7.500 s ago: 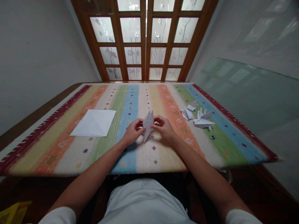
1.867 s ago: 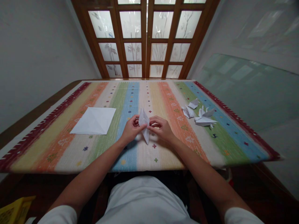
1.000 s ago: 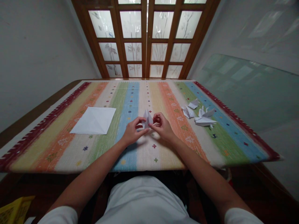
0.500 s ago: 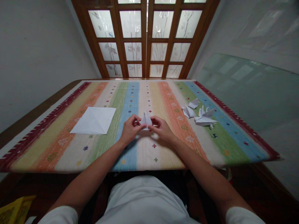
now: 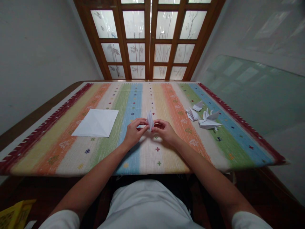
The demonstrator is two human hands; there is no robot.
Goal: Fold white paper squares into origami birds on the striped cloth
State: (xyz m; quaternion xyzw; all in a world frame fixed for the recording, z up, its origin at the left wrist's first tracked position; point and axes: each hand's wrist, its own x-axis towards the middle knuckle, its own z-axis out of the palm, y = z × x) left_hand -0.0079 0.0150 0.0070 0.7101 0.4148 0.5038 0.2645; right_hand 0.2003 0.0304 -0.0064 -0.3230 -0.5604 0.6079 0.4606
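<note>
- Two bare hands work over the middle of the table [image 5: 152,167], which is covered in a striped woven cloth. The left hand [image 5: 134,133] and the right hand [image 5: 165,131] are close together, raised slightly above the cloth, with their fingers curled inward.
- One narrow piece of folded white paper [image 5: 150,121] stands almost upright between the hands, pinched from both sides by their fingertips. It sits over the cream stripe, just beside the blue stripe.
- One flat square sheet of white paper [image 5: 95,123], creased along its diagonals, lies on the cloth well to the left of the left hand.
- Three paper shapes lie on the cloth to the right of the right hand, well apart from it: a folded paper crane [image 5: 209,122] and, farther from the person, two smaller folded paper pieces [image 5: 192,114].
- Several things surround the table: wood-framed frosted glass doors [image 5: 149,41] beyond its far edge, a large glass panel [image 5: 252,95] to the right, and a yellow packet [image 5: 14,214] low on the left, below the table edge.
</note>
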